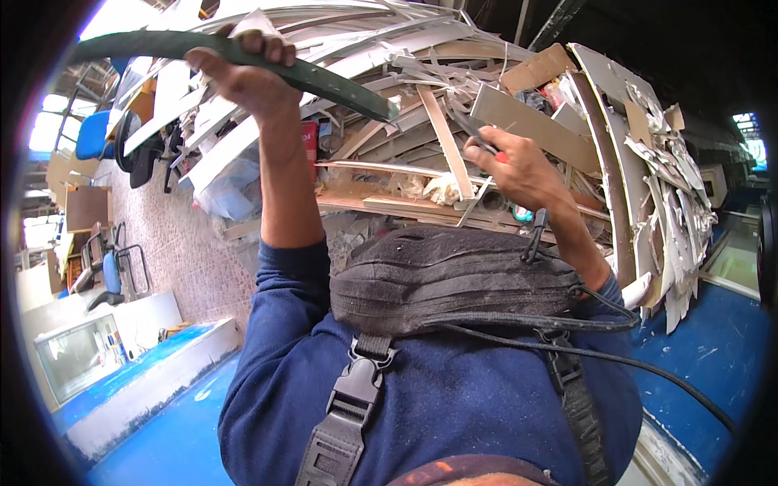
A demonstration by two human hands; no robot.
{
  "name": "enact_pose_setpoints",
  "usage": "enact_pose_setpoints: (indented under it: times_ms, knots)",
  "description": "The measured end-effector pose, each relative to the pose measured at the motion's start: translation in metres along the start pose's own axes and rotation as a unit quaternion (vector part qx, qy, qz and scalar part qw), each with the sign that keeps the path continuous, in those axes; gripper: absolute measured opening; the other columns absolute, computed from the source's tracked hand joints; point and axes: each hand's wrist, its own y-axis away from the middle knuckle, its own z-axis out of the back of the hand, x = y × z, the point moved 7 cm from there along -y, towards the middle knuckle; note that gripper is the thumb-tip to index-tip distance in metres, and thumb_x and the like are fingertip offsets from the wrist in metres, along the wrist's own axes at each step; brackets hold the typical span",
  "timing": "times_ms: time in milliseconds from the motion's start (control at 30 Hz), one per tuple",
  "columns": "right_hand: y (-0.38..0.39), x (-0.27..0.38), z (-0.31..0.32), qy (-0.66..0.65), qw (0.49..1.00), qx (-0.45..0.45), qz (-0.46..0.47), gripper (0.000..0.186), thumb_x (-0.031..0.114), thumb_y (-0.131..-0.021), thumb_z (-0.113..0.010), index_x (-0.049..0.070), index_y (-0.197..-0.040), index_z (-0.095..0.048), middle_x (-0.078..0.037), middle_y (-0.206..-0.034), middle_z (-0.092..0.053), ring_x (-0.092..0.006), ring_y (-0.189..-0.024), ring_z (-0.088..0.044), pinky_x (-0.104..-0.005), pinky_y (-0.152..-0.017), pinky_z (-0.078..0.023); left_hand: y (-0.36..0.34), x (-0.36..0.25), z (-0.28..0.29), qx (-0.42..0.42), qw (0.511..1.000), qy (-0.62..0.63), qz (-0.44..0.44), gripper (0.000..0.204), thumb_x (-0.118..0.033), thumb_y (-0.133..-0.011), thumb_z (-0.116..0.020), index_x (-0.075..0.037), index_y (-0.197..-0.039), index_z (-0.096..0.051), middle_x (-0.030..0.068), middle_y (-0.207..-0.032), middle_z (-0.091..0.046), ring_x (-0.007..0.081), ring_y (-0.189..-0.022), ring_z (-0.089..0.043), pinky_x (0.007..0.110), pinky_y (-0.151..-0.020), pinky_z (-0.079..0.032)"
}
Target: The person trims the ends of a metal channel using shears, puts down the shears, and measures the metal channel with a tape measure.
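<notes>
My left hand (253, 79) is raised at the upper left, its fingers wrapped round a long dark green strip (344, 87). The strip runs from the left rim of the view to a cut-looking end near the middle. To the right, my right hand (523, 172) is closed on a slim hand tool (476, 131) with dark and red parts. Its tip points up and left, toward the strip's end but apart from it. Fingers cover much of the tool, so its exact kind is unclear.
Beyond my hands rises a big heap of scrap strips and boards (438, 57). Broken white panels (660, 202) lean at the right. A black bag (454, 279) is strapped to my chest, with a cable (673, 377) trailing right. Blue chairs (95, 134) stand at the left.
</notes>
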Motion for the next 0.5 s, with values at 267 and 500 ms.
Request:
enact_pose_setpoints:
  times_ms: [267,500]
  knots:
    - [-0.038,0.013,-0.042,-0.094,0.976,0.173,-0.088,0.038,0.038,-0.100,-0.060,0.001,-0.095,-0.064,-0.005,-0.077,-0.068,-0.0124,-0.069,-0.063,-0.0299,-0.066,-0.052,0.029,-0.055,-0.057,0.120,0.984,0.053,-0.122,0.082,-0.084,-0.089,-0.031,-0.011,-0.119,-0.052,0.0045,-0.072,-0.051,0.0154,-0.050,-0.045,0.031,-0.043,-0.038]
    - [-0.040,0.025,-0.050,-0.197,0.941,0.254,-0.106,0.040,0.040,-0.101,-0.060,0.001,-0.093,-0.065,-0.004,-0.068,-0.064,-0.0126,-0.062,-0.064,-0.0273,-0.058,-0.053,0.043,-0.061,-0.067,0.189,0.968,0.136,-0.088,0.088,-0.091,-0.082,-0.029,-0.014,-0.116,-0.053,0.0042,-0.071,-0.049,0.0158,-0.050,-0.045,0.031,-0.042,-0.038]
